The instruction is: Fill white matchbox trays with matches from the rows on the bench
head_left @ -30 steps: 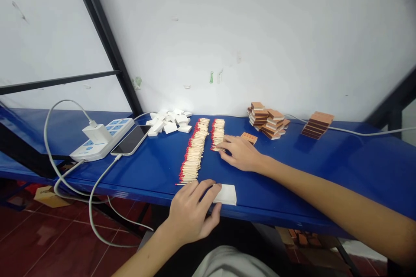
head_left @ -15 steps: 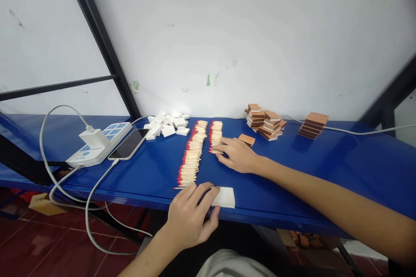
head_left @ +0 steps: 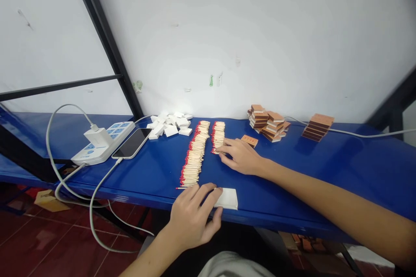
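My left hand [head_left: 195, 216] rests at the table's front edge, its fingers curled over the left end of a white matchbox tray [head_left: 229, 199]. The fingertips partly hide that tray. Farther back, my right hand [head_left: 242, 156] has its fingers pinched at the near end of a short row of red-tipped matches [head_left: 219, 132]. What lies between those fingertips is mostly covered. To the left runs a longer row of matches [head_left: 194, 156], with its near end close to my left hand. Just behind my right hand lies an orange-brown matchbox [head_left: 249, 140].
White matchbox trays [head_left: 170, 125] are heaped at the back left. Matchboxes form an uneven pile [head_left: 268, 123] and a neat stack [head_left: 318, 127] at the back right. A phone [head_left: 132, 143], a power strip [head_left: 105, 145] and looping white cables lie left on the blue table [head_left: 312, 164].
The view has shifted slightly, so everything sits a little farther right. Both hands stay in nearly the same places, the right one still at the short row of matches.
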Available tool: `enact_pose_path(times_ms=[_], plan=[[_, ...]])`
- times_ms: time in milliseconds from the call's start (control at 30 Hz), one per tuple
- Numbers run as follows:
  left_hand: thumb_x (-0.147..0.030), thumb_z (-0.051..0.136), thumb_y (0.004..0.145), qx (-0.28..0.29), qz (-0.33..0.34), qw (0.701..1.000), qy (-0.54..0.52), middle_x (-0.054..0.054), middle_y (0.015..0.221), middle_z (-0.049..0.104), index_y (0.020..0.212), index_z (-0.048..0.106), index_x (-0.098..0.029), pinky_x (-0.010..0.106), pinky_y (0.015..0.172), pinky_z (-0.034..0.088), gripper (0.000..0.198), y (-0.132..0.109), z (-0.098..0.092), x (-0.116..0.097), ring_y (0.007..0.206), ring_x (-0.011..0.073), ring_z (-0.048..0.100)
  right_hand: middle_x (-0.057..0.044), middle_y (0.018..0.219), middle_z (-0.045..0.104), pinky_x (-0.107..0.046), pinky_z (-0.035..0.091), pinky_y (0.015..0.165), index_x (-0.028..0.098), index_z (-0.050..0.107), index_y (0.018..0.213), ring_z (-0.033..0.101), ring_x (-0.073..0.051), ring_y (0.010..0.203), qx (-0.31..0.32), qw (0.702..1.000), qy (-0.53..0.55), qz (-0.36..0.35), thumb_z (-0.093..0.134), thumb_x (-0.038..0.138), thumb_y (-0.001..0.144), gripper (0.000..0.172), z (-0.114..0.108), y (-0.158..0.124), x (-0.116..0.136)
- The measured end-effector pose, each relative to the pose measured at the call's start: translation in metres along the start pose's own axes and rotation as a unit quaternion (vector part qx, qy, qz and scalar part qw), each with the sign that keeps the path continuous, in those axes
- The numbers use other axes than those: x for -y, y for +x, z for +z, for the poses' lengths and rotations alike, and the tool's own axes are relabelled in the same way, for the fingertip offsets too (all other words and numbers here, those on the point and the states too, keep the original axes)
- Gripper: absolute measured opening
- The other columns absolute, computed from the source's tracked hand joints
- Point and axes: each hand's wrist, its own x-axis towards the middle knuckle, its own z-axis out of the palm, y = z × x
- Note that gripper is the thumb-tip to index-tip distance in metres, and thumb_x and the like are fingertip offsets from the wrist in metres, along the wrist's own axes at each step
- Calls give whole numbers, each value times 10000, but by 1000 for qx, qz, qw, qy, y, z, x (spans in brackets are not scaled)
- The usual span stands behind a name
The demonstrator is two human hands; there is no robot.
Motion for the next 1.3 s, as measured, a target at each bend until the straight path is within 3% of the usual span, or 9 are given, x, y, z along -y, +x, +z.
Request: enact_pose_path(times_ms=[167,600,800,1300], plan=[[-206,540,880,-4,-1,1000,1,99,1095,702,1188,607,-162,355,730,517,318,-1,0,0,847,233,631,-49,888,635,-307,346,719,184,734,962,582,-164,783,-3,1000,-9,4,492,248,970,250,0,0,2],[-202,550,879,-3,1,1000,-3,95,1104,696,1185,607,-160,360,728,510,315,-1,2,2,852,236,620,-46,906,635,-296,341,718,195,721,1075,584,-159,802,3,1000,13,-5,488,240,980,256,-2,0,1],[-199,549,880,-10,3,1000,-3,98,1099,697,1182,612,-157,359,736,510,311,-2,2,0,855,236,619,-34,854,622,-294,330,698,189,737,959,566,-146,753,-6,1000,19,-16,507,228,967,234,-2,0,1],[-194,550,876,-8,4,1000,-3,98,1101,696,1173,616,-156,364,733,511,307,-1,2,1,855,240,616,-29,882,663,-290,346,717,183,711,915,596,-155,793,-24,999,40,-1,552,181,911,159,4,0,-2]])
